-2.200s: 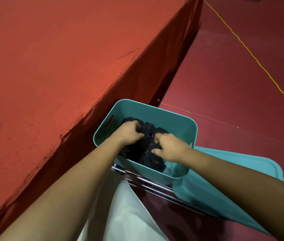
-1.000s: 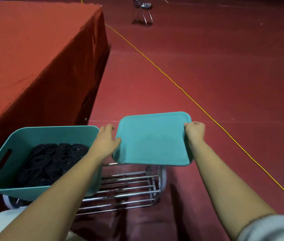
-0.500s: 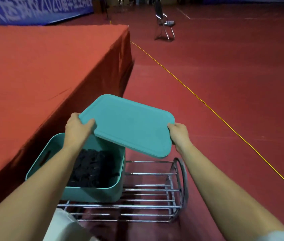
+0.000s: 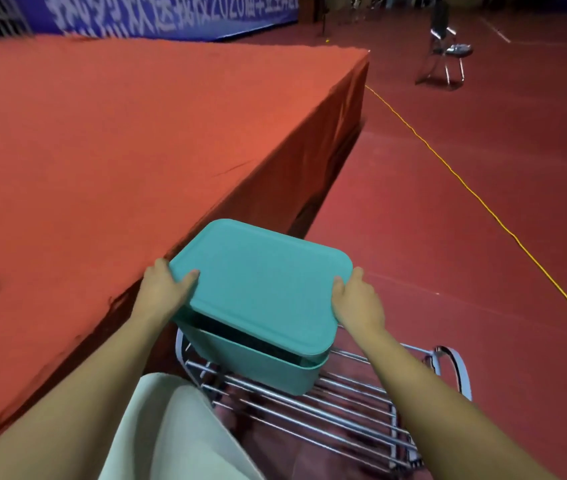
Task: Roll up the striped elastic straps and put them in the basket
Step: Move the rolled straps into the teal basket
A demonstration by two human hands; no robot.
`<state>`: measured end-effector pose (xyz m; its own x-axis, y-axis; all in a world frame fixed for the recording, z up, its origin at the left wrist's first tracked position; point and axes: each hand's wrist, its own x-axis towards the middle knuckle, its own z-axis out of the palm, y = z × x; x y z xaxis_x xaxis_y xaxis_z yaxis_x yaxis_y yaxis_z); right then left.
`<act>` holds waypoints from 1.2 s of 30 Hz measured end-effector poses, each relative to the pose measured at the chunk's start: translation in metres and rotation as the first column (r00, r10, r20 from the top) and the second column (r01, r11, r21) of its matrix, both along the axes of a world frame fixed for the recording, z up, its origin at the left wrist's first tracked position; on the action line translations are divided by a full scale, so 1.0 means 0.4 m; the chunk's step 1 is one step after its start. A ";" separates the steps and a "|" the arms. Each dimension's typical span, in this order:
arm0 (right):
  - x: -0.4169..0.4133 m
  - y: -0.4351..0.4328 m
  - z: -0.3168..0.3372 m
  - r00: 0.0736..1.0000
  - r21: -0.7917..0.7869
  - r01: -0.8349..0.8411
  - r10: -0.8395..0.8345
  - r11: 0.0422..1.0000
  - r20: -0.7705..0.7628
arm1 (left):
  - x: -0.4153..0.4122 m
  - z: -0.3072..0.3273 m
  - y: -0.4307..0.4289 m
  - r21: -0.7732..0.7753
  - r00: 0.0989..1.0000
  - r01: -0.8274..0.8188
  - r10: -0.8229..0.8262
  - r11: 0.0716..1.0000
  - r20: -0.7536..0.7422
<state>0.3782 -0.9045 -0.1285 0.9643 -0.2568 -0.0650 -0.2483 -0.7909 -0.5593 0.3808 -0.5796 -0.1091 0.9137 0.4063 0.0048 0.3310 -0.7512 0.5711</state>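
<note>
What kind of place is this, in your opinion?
Probably an indoor sports or event hall: a wide red floor, a long blue banner with white lettering at the back, and a large platform draped in red cloth.

Lid [image 4: 261, 289] sits over the basket [image 4: 258, 365], a gap showing along the near side, left hand [image 4: 164, 292] gripping its left edge, right hand [image 4: 358, 303] its right. Basket's on the rack's [image 4: 351, 410] left end, table [image 4: 102, 150] just beside it on the left. Chair [image 4: 445, 57] stands far back right, banner [image 4: 171, 15] behind the table.
</note>
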 end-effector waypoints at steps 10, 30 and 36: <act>-0.007 0.039 -0.051 1.000 -0.022 0.025 -0.025 0.999 0.002 | -0.042 -0.111 0.037 -0.032 0.986 0.025 -0.030 0.999 -0.164; -0.015 0.082 -0.095 0.987 0.064 0.118 -0.124 0.991 0.100 | -0.031 -0.145 0.033 -0.089 0.986 0.079 -0.091 0.993 -0.140; -0.018 0.074 -0.094 0.948 0.129 0.165 -0.193 0.978 0.252 | -0.030 -0.147 0.022 -0.088 0.991 0.095 -0.102 0.992 -0.089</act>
<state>0.3710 -0.8750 -0.1662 0.8897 -0.4322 0.1472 -0.2146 -0.6804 -0.7007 0.3688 -0.5707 -0.1679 0.9441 0.3096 -0.1128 0.3127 -0.7337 0.6033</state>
